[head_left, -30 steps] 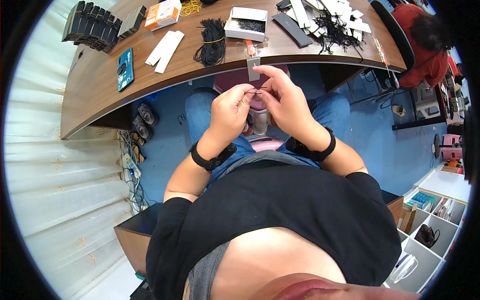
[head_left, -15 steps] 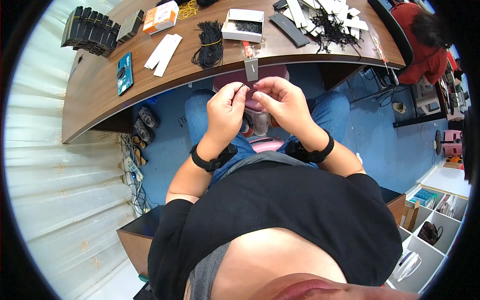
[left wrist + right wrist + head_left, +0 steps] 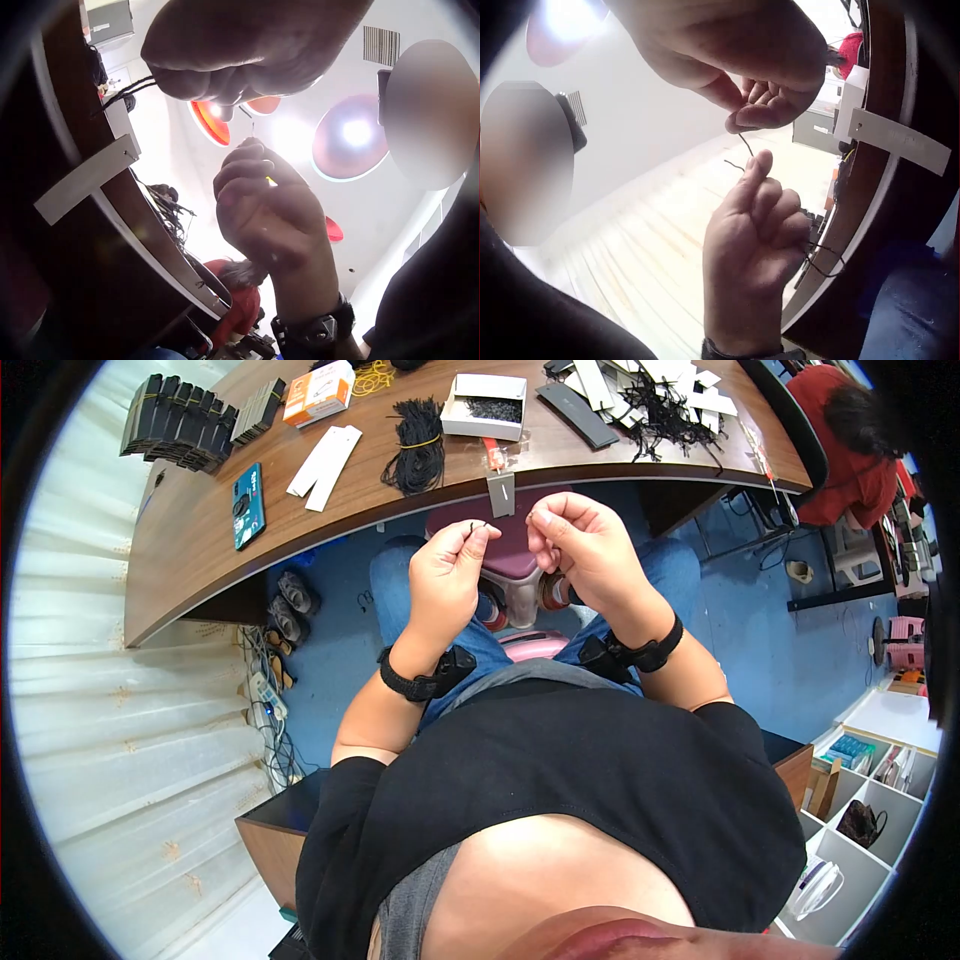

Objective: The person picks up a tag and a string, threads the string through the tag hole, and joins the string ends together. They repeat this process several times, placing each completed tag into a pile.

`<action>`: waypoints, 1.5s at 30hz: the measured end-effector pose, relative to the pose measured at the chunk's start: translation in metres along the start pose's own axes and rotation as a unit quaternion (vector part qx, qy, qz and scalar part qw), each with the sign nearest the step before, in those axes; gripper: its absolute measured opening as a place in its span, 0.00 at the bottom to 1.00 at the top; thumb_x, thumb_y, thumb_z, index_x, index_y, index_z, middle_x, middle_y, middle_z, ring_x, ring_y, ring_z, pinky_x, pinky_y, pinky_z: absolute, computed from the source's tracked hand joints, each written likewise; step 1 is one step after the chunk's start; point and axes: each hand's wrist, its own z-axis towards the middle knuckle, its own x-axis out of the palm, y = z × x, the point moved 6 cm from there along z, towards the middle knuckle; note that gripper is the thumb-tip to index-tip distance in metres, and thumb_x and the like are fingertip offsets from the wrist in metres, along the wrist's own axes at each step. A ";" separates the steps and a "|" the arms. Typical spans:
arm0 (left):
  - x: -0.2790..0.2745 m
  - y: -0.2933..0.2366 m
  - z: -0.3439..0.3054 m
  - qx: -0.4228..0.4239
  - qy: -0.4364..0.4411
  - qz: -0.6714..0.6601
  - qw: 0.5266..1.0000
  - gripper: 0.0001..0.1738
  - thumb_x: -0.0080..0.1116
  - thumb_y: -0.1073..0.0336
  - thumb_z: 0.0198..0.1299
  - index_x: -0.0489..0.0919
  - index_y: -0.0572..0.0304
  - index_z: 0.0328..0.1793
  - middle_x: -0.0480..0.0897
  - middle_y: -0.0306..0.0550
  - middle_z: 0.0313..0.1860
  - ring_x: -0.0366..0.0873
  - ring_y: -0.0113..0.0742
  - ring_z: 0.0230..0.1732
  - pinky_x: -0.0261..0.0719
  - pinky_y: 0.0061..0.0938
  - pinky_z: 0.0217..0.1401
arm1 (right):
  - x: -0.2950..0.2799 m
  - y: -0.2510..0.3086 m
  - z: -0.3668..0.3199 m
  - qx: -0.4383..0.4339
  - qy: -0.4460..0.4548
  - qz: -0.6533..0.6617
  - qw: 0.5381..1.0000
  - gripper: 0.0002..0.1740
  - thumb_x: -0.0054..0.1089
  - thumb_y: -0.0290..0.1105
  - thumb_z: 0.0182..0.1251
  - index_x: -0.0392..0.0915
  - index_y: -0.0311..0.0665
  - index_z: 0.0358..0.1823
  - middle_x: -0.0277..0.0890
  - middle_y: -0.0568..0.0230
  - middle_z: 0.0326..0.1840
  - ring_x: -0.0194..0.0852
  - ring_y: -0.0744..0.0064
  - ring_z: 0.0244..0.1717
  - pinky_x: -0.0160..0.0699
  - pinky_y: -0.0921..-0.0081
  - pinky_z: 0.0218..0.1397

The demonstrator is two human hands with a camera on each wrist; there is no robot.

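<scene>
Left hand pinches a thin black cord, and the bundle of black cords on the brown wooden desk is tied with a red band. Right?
Wrong band colour: head view shows a yellow band around the bundle of black cords on the brown wooden desk. Left hand does pinch a thin black cord.

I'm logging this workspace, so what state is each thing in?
Thin black cord, pinched.
Left hand, pinching the cord.
Right hand, pinching the cord.
White cardboard box, open, dark bits inside.
Black cord bundle, tied with yellow band.
Pale grey rectangular tag, hanging.
Blue phone, lying flat.
</scene>
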 end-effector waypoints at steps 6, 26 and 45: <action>0.002 -0.002 0.000 0.000 0.009 -0.009 1.000 0.10 0.54 0.66 0.66 0.81 0.66 0.41 0.69 0.27 0.21 0.59 0.13 0.21 0.54 0.12 0.21 | 0.005 -0.005 0.000 0.036 0.005 0.013 0.999 0.06 0.55 0.30 0.68 0.75 0.34 0.38 0.73 0.67 0.26 0.67 0.83 0.23 0.68 0.87 0.26; 0.011 -0.021 -0.006 0.063 0.120 0.127 0.983 0.11 0.49 0.65 0.67 0.75 0.66 0.37 0.78 0.51 0.27 0.76 0.37 0.27 0.72 0.27 0.31 | 0.011 -0.006 -0.007 0.110 0.059 -0.192 0.973 0.06 0.57 0.31 0.65 0.76 0.35 0.36 0.75 0.71 0.25 0.69 0.87 0.22 0.68 0.89 0.24; 0.015 0.007 -0.007 -0.003 0.248 0.102 0.963 0.14 0.47 0.61 0.67 0.73 0.65 0.35 0.72 0.44 0.20 0.67 0.29 0.22 0.69 0.26 0.27 | 0.013 0.007 0.003 0.004 0.051 -0.342 0.938 0.05 0.61 0.25 0.60 0.80 0.31 0.36 0.77 0.71 0.25 0.69 0.89 0.24 0.69 0.89 0.28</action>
